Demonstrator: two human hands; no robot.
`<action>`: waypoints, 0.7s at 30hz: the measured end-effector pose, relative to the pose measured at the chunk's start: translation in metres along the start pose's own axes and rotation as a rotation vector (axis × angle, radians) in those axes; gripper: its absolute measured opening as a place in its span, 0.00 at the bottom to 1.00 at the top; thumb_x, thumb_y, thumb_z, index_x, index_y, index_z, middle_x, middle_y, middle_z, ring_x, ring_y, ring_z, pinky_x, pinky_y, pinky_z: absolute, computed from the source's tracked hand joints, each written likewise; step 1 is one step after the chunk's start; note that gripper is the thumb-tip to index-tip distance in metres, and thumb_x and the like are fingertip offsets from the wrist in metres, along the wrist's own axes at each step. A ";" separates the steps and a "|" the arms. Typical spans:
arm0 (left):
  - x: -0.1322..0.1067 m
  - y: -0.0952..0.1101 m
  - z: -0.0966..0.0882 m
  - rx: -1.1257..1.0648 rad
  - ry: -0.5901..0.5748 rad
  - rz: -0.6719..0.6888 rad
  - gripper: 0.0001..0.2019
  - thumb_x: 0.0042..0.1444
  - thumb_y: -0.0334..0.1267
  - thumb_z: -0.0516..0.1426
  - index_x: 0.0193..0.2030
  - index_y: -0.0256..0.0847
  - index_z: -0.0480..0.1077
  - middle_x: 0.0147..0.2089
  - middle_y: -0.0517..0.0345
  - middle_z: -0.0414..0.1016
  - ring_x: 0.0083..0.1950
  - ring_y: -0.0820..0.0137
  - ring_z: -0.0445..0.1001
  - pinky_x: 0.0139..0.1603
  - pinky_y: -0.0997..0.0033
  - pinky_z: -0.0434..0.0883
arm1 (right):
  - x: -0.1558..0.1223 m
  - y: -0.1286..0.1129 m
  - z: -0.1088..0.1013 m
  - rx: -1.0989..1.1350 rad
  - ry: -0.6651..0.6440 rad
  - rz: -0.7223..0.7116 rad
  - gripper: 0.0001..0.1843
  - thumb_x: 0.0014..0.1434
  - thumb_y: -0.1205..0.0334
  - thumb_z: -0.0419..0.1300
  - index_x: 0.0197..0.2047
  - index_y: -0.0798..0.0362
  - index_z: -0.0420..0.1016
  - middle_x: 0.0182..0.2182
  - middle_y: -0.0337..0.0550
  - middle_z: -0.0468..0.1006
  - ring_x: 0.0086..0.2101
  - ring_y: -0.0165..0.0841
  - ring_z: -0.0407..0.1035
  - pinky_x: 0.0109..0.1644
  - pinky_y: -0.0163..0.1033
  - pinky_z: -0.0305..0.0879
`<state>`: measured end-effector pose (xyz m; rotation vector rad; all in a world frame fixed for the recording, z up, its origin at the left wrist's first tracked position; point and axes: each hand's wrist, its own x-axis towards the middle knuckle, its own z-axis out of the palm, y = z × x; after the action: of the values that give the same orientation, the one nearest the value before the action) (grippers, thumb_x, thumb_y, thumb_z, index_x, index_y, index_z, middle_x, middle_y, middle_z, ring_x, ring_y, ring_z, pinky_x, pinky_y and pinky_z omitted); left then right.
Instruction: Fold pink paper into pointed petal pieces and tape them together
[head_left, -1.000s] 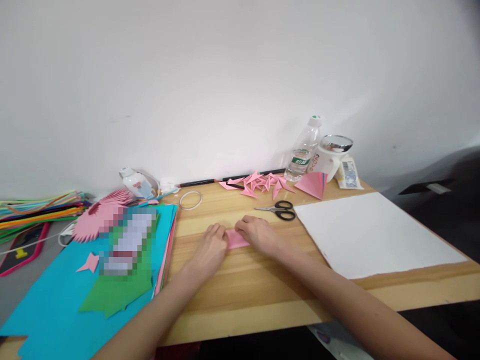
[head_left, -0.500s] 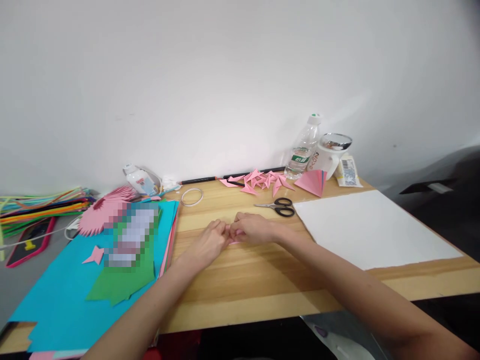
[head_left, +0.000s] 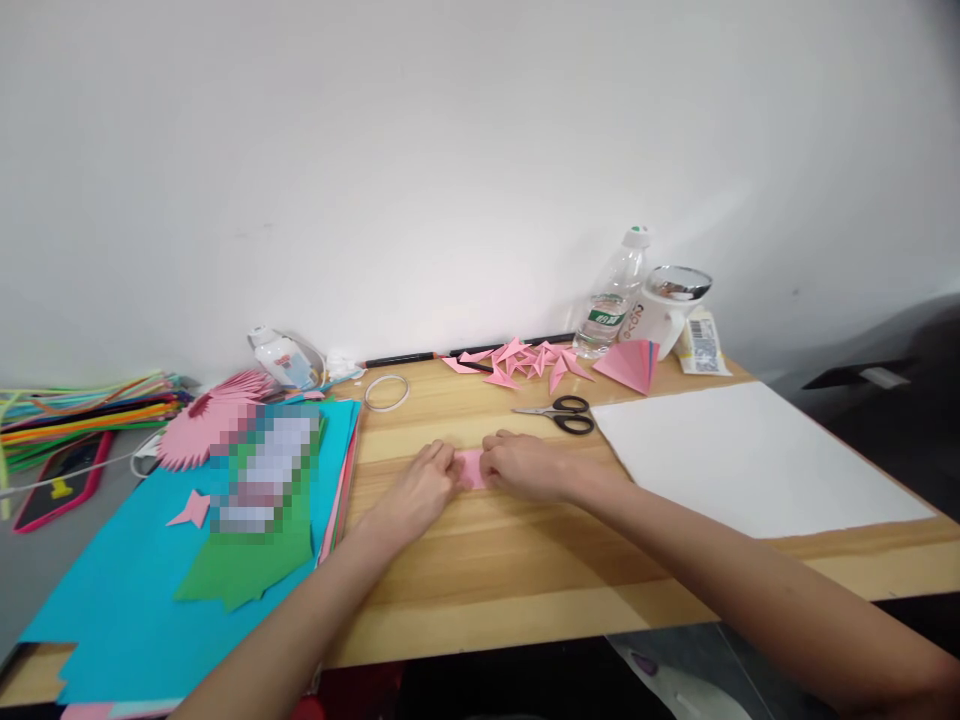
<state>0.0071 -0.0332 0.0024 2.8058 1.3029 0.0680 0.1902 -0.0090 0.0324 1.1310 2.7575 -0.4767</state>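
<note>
A small piece of pink paper lies on the wooden table between my two hands. My left hand, its fingers curled, grips the left edge of the paper. At the right edge, my right hand is closed on the same paper, with the fingertips partly hidden. Black-handled scissors rest beyond my right hand. Folded pink paper pieces lie in a heap near the wall.
Blue paper sheets with green paper cover the left side. White board lies at right. A water bottle, a mug and a tape ring stand or lie toward the wall.
My right hand has shifted slightly right, away from my left hand. More of the pink paper shows flat between them. The view has shifted a little.
</note>
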 end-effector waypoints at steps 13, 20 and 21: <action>0.007 0.012 0.006 -0.122 0.138 -0.151 0.11 0.56 0.38 0.53 0.26 0.36 0.70 0.31 0.54 0.65 0.37 0.66 0.66 0.40 0.64 0.66 | -0.015 0.022 0.015 -0.049 0.056 0.022 0.11 0.57 0.71 0.50 0.30 0.56 0.73 0.33 0.49 0.74 0.37 0.38 0.66 0.35 0.37 0.56; 0.000 -0.005 0.003 -0.467 0.145 -0.173 0.04 0.52 0.33 0.57 0.34 0.40 0.73 0.36 0.57 0.67 0.40 0.69 0.68 0.42 0.68 0.67 | -0.021 0.021 0.011 -0.036 0.035 -0.006 0.11 0.59 0.69 0.49 0.34 0.56 0.73 0.34 0.49 0.74 0.36 0.37 0.67 0.35 0.35 0.58; 0.000 -0.006 0.004 -0.491 0.145 -0.186 0.05 0.51 0.33 0.58 0.35 0.40 0.73 0.37 0.57 0.67 0.39 0.69 0.68 0.41 0.68 0.67 | -0.021 0.021 0.009 -0.041 0.028 -0.008 0.11 0.59 0.70 0.49 0.34 0.56 0.73 0.34 0.49 0.74 0.36 0.37 0.67 0.35 0.35 0.58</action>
<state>0.0027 -0.0296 -0.0014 2.2943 1.3449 0.5159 0.2196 -0.0121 0.0234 1.1260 2.7833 -0.4062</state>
